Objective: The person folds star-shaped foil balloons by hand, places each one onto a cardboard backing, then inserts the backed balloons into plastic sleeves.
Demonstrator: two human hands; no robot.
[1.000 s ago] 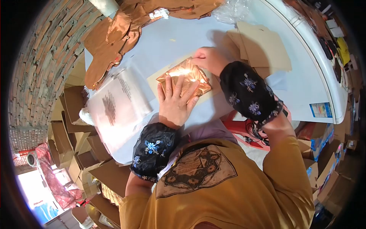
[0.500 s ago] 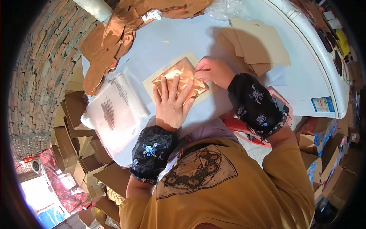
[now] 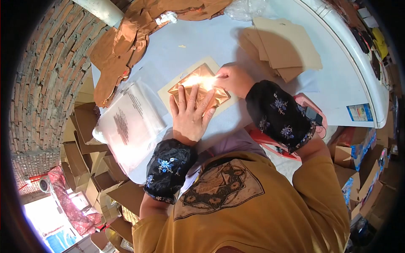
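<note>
On the pale table (image 3: 337,84) a beige card (image 3: 168,90) carries the folded copper foil packet (image 3: 193,81). The left hand (image 3: 190,116) lies spread flat on the packet's near half. The right hand (image 3: 236,78) pinches its far corner. Pulling that corner too hard could tear the thin foil. If the flat hand eased off, the folds could spring open.

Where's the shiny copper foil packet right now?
Head view, centre: shiny copper foil packet lies on a beige card sheet, left hand flat on it, right hand at its right corner.
</note>
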